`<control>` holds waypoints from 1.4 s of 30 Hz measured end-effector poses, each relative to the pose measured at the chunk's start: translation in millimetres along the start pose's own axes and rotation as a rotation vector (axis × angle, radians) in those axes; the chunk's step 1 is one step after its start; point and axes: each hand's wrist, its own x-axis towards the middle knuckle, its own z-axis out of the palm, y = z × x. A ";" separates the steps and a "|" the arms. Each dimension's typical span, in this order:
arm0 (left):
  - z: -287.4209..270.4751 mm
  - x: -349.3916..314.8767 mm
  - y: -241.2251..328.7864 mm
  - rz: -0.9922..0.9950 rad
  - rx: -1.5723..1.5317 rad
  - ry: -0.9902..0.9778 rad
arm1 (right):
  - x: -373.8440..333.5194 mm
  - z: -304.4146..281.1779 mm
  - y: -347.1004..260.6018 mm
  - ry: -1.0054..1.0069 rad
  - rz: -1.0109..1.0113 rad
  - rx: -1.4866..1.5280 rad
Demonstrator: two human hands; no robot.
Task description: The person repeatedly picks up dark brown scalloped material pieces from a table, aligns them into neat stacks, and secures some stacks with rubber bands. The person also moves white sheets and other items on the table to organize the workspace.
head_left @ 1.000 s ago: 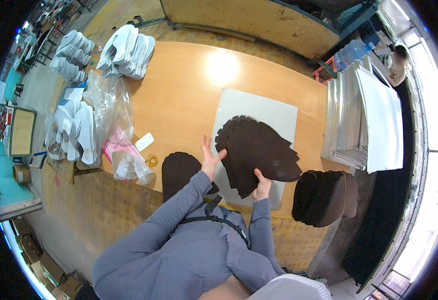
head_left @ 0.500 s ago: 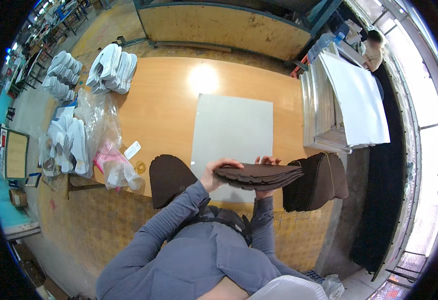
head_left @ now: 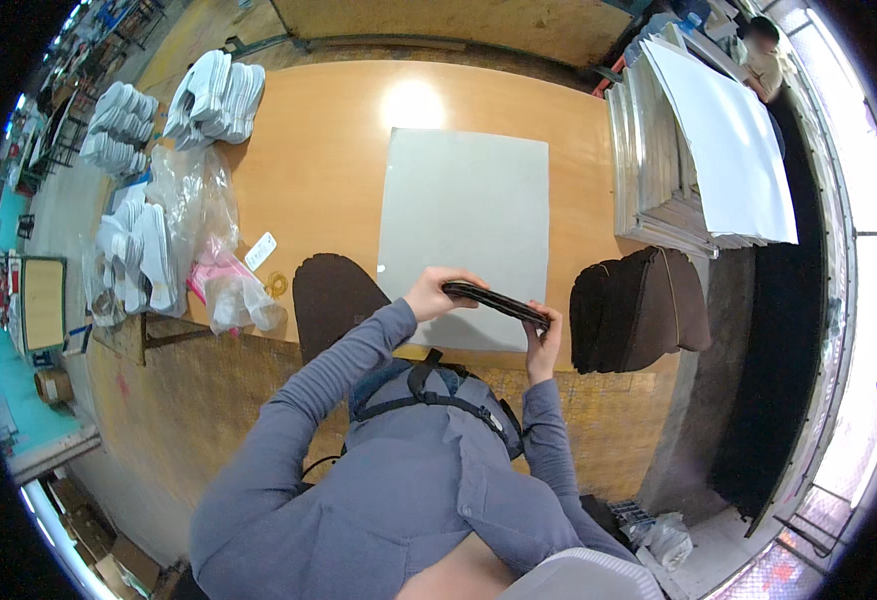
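Observation:
A thin stack of dark brown cut pieces point(head_left: 496, 304) is held edge-on above the grey sheet point(head_left: 463, 200). My left hand point(head_left: 443, 291) grips its left end, and my right hand point(head_left: 545, 343) has fingers and thumb closed on the right end. Beside my left forearm lies a dark brown piece or pile with a rounded top point(head_left: 336, 297), partly covered by my sleeve. To the right of my right hand stands a thicker bundle of similar brown pieces point(head_left: 623, 312), with a thin band around part of it.
Stacks of white cut shapes point(head_left: 216, 100) fill the table's left side, near clear plastic bags point(head_left: 193, 195), a white tag point(head_left: 260, 251) and yellowish bands point(head_left: 276, 284). A tall pile of white sheets point(head_left: 723, 150) rises at the right. Beyond it is another person point(head_left: 761, 70).
The brown stack has turned from showing a broad face and fanned edges to a narrow edge-on view, tilting down to the right. My right hand now grips its right end. The view has shifted.

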 end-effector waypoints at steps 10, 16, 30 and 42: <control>40.8 -17.9 -129.5 -0.201 0.145 0.352 | -1.2 -0.4 56.2 0.035 0.116 -0.218; 35.1 -29.3 -90.6 0.017 0.236 0.276 | -21.0 -15.4 54.0 -0.013 -0.099 -0.178; 46.5 -47.9 -107.7 -0.113 0.104 0.135 | -14.2 -39.0 79.2 -0.040 -0.022 -0.166; 25.6 -45.2 -95.5 -0.167 0.303 0.242 | 26.6 -52.8 85.3 -0.261 -0.010 -0.563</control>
